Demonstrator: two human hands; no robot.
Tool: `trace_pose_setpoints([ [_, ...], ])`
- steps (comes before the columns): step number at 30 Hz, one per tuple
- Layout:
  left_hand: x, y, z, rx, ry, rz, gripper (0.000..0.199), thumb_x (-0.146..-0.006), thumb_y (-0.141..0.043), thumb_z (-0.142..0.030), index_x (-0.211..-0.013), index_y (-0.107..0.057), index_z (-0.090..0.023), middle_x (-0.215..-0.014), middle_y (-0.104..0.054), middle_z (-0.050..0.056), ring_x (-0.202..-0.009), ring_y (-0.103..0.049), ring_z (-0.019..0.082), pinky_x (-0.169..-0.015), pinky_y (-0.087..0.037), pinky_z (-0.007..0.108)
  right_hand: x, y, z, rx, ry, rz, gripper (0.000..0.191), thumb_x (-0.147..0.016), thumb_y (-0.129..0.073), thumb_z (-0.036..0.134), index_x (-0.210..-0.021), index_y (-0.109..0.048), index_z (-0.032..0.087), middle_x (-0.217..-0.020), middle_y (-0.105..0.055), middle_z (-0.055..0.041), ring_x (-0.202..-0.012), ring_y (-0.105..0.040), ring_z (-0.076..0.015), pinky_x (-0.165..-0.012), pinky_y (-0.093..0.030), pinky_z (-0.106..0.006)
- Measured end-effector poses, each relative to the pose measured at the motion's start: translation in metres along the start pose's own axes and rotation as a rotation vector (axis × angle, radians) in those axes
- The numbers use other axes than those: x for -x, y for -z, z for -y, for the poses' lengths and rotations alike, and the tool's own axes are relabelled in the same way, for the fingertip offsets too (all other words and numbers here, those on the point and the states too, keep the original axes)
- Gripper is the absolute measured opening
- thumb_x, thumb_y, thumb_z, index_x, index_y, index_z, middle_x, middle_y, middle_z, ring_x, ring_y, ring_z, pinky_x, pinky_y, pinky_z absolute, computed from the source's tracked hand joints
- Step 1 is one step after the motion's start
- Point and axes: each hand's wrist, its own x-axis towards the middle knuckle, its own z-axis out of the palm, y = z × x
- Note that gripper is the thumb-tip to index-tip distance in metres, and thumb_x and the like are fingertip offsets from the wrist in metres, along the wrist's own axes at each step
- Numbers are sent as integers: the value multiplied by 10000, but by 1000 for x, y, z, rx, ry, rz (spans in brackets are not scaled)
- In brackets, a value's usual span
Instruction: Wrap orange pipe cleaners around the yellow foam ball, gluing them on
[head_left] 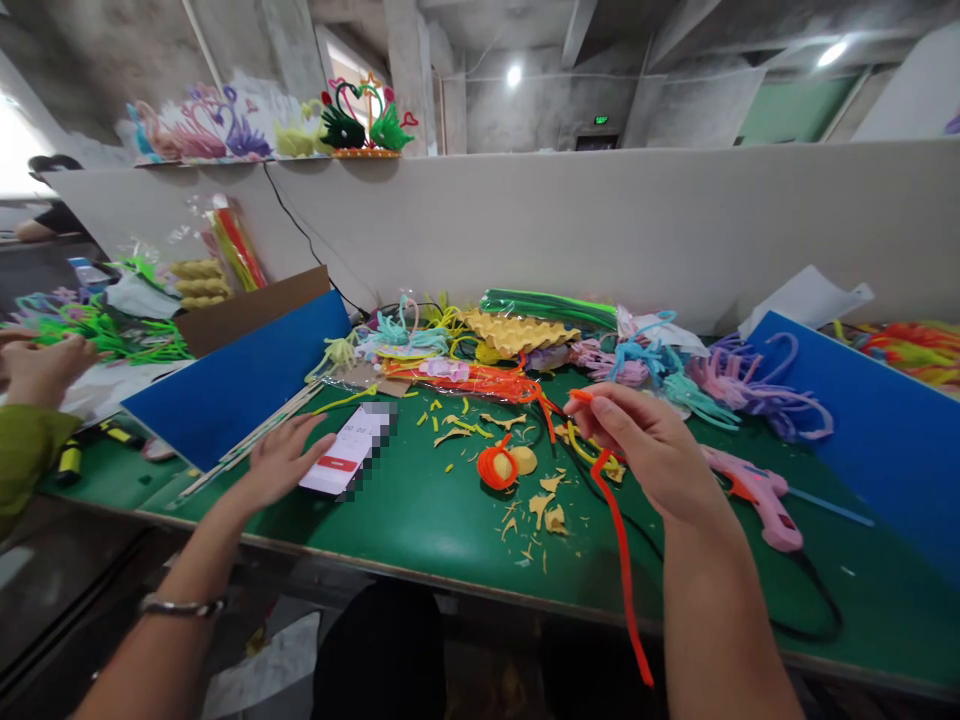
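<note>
My right hand pinches an orange pipe cleaner near its upper end; the rest dangles past the table's front edge. Fingers stretched and apart, my left hand holds nothing and hovers at the left edge of a phone with a red button on its screen. Whether it touches the phone I cannot tell. Between my hands sits an orange coil of pipe cleaner beside a round tan piece. Behind it lies a bag of orange pipe cleaners.
A pink glue gun with its cable lies at the right. Blue boards stand at both sides. Tan scraps litter the green table. Finished pipe-cleaner swans top the partition. At far left is another person's hand.
</note>
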Motion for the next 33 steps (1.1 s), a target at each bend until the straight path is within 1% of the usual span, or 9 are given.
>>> trace_pose_setpoints([
  [4, 21, -1, -85, 140, -372, 172, 595, -795, -401, -481, -1321, -411, -202, -1410, -404, 76, -1305, -333, 234, -1093, -219, 367, -4, 2, -4, 173, -36, -47, 310, -851, -456, 385, -728, -654, 180, -643, -577, -14, -615, -531, -127, -550, -403, -233],
  [6, 26, -7, -127, 198, -504, 250, 618, -791, -470, -464, -1344, -373, -206, -1437, -359, 91, -1331, -290, 237, -1097, -209, 374, -5, 1, -8, 276, -42, -73, 261, -835, -470, 344, -794, -669, 179, -711, -628, -27, -672, -563, -151, -604, -427, -253],
  [9, 21, -21, -172, 261, -602, 271, 602, -804, -508, -433, -1347, -364, -215, -1421, -381, 104, -1315, -324, 243, -1078, -246, 397, -5, -3, -18, 380, -55, -3, 238, -832, -472, 319, -836, -670, 186, -829, -683, -45, -738, -601, -175, -668, -448, -280],
  [11, 13, -28, -186, 259, -610, 258, 547, -805, -527, -402, -1307, -427, -210, -1360, -463, 108, -1274, -386, 260, -1059, -268, 417, -4, -8, -27, 421, -62, 78, 236, -839, -462, 301, -831, -664, 179, -822, -696, -51, -726, -616, -179, -665, -456, -286],
  [14, 3, -33, -185, 252, -590, 262, 415, -820, -518, -340, -1189, -557, -153, -1188, -610, 139, -1137, -528, 288, -1001, -328, 439, -2, -20, -39, 439, -26, 109, 205, -827, -471, 248, -808, -657, 164, -840, -704, -64, -754, -632, -183, -670, -469, -281],
  [19, -5, -35, -168, 294, -583, 281, 311, -828, -521, -280, -1101, -623, -174, -1040, -695, 92, -966, -628, 239, -872, -426, 361, 2, -37, -57, 480, 41, 142, 245, -848, -414, 192, -860, -658, 173, -824, -702, -60, -764, -641, -173, -681, -481, -277],
  [24, -7, -41, -171, 370, -609, 267, 199, -813, -557, -205, -977, -670, -210, -1082, -678, 43, -1030, -589, 199, -953, -340, 349, 5, -44, -74, 561, 80, 179, 244, -836, -405, 136, -932, -627, 168, -909, -681, -88, -845, -624, -194, -738, -474, -316],
  [28, -7, -45, -173, 414, -579, 267, 162, -819, -547, -194, -915, -677, -208, -1083, -671, 46, -1051, -571, 222, -1002, -243, 448, 5, -41, -80, 611, 122, 202, 184, -847, -420, 156, -908, -593, 168, -825, -643, -74, -753, -601, -182, -660, -475, -297],
  [33, -8, -46, -169, 450, -547, 271, 160, -817, -540, -182, -883, -684, -210, -979, -698, 33, -972, -600, 218, -978, -249, 470, 3, -39, -86, 652, 259, 201, 206, -850, -427, 126, -875, -622, 185, -904, -595, -72, -816, -592, -160, -717, -478, -286],
])
